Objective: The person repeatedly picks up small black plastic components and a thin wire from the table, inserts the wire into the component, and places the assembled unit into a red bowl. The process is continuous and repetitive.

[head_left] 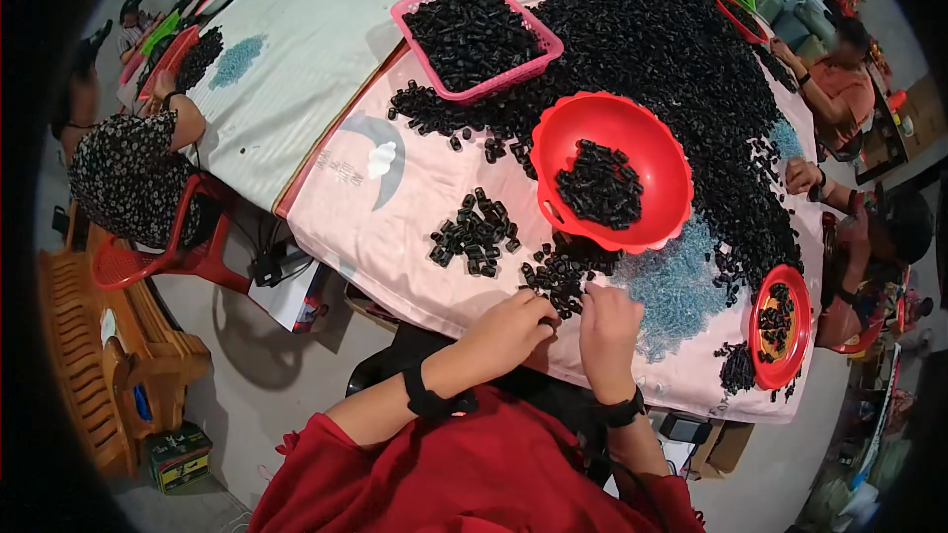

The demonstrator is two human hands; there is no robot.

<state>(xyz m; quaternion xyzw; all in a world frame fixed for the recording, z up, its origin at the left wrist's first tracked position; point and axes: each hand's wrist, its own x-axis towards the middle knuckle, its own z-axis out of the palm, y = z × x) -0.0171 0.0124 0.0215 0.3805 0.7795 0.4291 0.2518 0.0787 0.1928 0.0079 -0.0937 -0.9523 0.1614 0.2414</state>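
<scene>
At the near edge of the pink-covered table, my left hand is closed in a pinch, a small dark piece just showing at its fingertips. Beside it, my right hand has its fingers bent together at the edge of a small heap of black cylindrical pieces; whatever it holds is hidden. Another group of black pieces lies to the left. Beyond my hands stands a red scalloped bowl with black pieces inside. A pile of tiny clear bluish pieces spreads right of my right hand.
A pink basket full of black pieces stands farther back. A large black heap covers the far and right side. A red oval tray sits at the right edge. Other people work around the tables. A red chair stands left.
</scene>
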